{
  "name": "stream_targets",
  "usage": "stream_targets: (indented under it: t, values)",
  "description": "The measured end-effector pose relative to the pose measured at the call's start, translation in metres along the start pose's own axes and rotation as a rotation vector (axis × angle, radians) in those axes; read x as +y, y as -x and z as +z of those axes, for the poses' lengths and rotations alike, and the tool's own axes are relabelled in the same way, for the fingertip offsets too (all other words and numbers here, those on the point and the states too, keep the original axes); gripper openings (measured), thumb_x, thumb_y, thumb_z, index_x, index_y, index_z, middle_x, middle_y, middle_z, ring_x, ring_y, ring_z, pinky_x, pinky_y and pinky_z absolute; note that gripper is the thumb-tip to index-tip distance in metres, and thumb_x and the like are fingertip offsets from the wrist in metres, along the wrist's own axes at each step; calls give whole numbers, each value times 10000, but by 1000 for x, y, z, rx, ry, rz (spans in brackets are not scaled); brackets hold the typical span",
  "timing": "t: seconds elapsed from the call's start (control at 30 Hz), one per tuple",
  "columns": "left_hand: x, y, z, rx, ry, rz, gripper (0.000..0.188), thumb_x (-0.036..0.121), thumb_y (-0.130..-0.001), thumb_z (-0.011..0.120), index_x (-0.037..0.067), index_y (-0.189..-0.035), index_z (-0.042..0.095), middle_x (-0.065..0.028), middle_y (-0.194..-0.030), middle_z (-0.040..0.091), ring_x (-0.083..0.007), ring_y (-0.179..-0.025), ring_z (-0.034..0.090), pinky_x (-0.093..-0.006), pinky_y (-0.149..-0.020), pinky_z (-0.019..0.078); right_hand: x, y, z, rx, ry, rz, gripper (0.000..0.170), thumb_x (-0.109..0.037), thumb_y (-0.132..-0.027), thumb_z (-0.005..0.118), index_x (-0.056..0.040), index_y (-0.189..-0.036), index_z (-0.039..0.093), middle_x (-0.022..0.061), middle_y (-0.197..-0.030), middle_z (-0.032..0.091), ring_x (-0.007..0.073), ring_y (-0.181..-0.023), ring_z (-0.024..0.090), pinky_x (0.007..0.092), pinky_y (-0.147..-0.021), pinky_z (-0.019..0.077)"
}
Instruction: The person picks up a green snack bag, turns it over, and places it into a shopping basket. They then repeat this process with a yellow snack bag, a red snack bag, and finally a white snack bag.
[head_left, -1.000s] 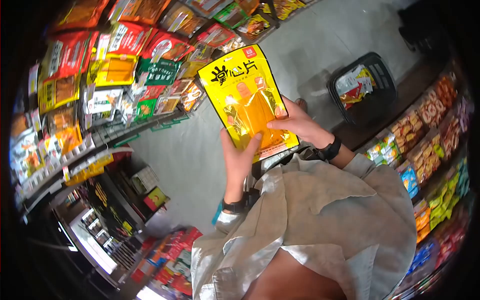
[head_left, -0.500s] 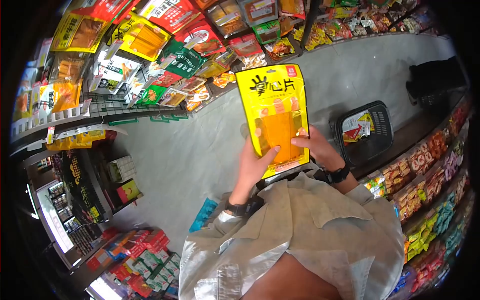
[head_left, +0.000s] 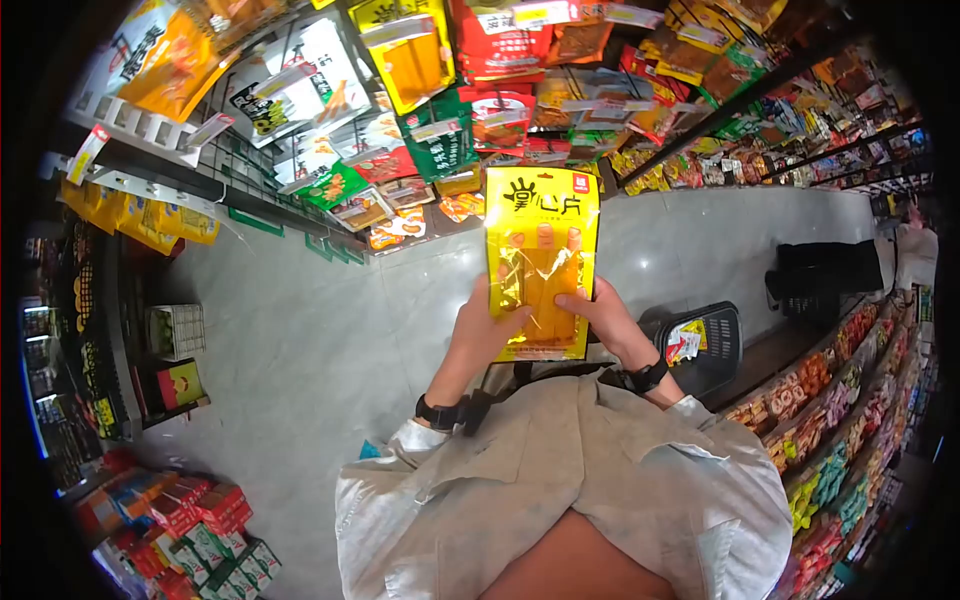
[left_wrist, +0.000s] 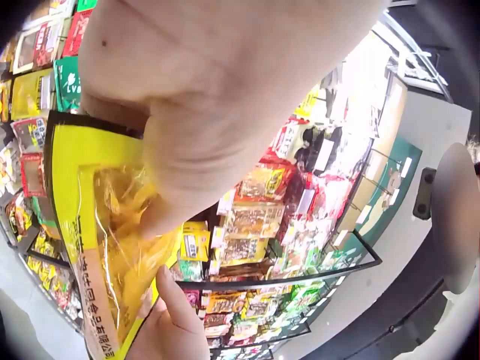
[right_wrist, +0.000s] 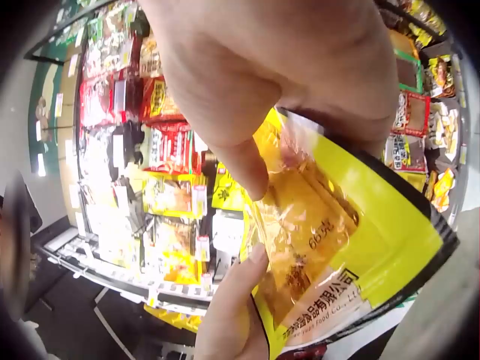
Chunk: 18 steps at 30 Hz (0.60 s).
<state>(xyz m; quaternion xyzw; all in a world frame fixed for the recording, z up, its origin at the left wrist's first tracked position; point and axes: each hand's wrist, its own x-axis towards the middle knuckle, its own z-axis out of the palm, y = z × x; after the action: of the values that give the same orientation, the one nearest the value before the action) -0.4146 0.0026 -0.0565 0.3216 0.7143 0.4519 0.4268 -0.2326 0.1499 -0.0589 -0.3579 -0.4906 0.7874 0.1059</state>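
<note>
A yellow snack pouch (head_left: 543, 262) with black lettering and a clear window showing orange-brown strips is held upright in front of the person's body. On its left side, my left hand (head_left: 480, 325) grips the lower edge with the thumb lying over the window. My right hand (head_left: 615, 325) pinches the opposite edge, its thumb also on the front. Fingers of both hands are hidden behind the pouch. The left wrist view shows the pouch (left_wrist: 71, 195) close up below the left hand (left_wrist: 217, 90); in the right wrist view the right hand (right_wrist: 285, 67) lies over its edge.
Racks of hanging snack packets (head_left: 500, 45) stand ahead and to the left. A black basket (head_left: 722, 350) with packets in it sits on the floor at the right, beside shelves of bagged snacks (head_left: 840, 370). Stacked red and green boxes (head_left: 215, 530) are at lower left. Another person's dark-clothed legs (head_left: 830, 270) appear at right.
The head view has swung, bringing the racks ahead closer to the middle. The pouch has gone from tilted to nearly upright and lower; both hands keep hold of it.
</note>
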Motion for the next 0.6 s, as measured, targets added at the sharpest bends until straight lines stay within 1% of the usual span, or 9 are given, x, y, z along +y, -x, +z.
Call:
stream_targets:
  t: [0.03, 0.13, 0.23, 0.33, 0.4, 0.43, 0.5, 0.53, 0.6]
  values:
    - [-3, -1, -11, 13, 34, -10, 660, 150, -878, 756, 28, -1431, 416, -136, -1209, 648, -218, -1080, 657, -349, -906, 531, -4, -8, 13, -5, 9, -23, 416, -90, -930, 709, -16, -1316, 575, 14, -1212, 655, 94, -1084, 598, 281, -964, 478]
    - [-12, -2, -31, 218, 292, 119, 695, 121, -907, 720, 15, -1483, 347, -149, -1298, 573, -236, -1118, 630, -360, -928, 529, -12, -32, 38, -17, 88, -67, 427, -100, -933, 704, -12, -1326, 563, 16, -1236, 639, 84, -1093, 577, 280, -967, 471]
    - [-8, -2, -48, 301, 364, 134, 686, 123, -926, 690, -34, -1493, 337, -207, -1413, 496, -277, -1155, 626, -395, -927, 542, -30, -47, 60, -52, 164, -106, 438, -108, -938, 701, -12, -1339, 552, 23, -1253, 631, 84, -1108, 572, 283, -973, 469]
    - [-27, -16, -55, 298, 326, 250, 684, 118, -944, 671, -31, -1508, 314, -178, -1402, 507, -252, -1184, 606, -385, -968, 520, -41, -60, 78, -151, 154, -87, 475, -88, -943, 689, -15, -1379, 516, 34, -1266, 628, 92, -1140, 575, 288, -982, 478]
    - [-34, -20, -58, 244, 370, 201, 710, 205, -984, 631, 14, -1556, 257, -191, -1502, 424, -275, -1306, 518, -412, -1066, 446, -44, -70, 83, -211, 211, -58, 517, -63, -953, 669, -19, -1430, 476, 47, -1302, 624, 121, -1188, 576, 309, -1000, 484]
    - [-34, -23, -59, 216, 395, 177, 724, 248, -1004, 611, 37, -1580, 228, -198, -1551, 382, -287, -1368, 474, -425, -1115, 410, -45, -71, 80, -338, 154, -93, 520, -63, -957, 664, -21, -1439, 472, 52, -1312, 623, 131, -1197, 575, 317, -1007, 482]
    - [-32, -31, -60, 79, 867, -17, 644, 284, -1024, 557, 39, -1554, 285, -180, -1528, 401, -262, -1383, 454, -397, -1132, 389, -57, -65, 74, -586, 39, -155, 528, -62, -965, 653, -25, -1458, 465, 61, -1334, 619, 150, -1217, 573, 333, -1020, 478]
    - [-33, -35, -58, -12, 1085, -59, 619, 307, -1034, 531, 46, -1547, 303, -171, -1517, 412, -254, -1376, 458, -385, -1128, 391, -62, -63, 67, -716, 25, -95, 538, -62, -972, 646, -36, -1477, 464, 76, -1364, 610, 174, -1242, 566, 349, -1032, 471]
    - [-38, -45, -51, -201, 1488, -117, 588, 358, -1052, 478, 63, -1538, 329, -152, -1496, 437, -244, -1347, 480, -362, -1108, 408, -72, -59, 55, -798, 103, -103, 484, -65, -970, 653, -38, -1432, 507, 70, -1345, 615, 173, -1231, 574, 349, -1035, 469]
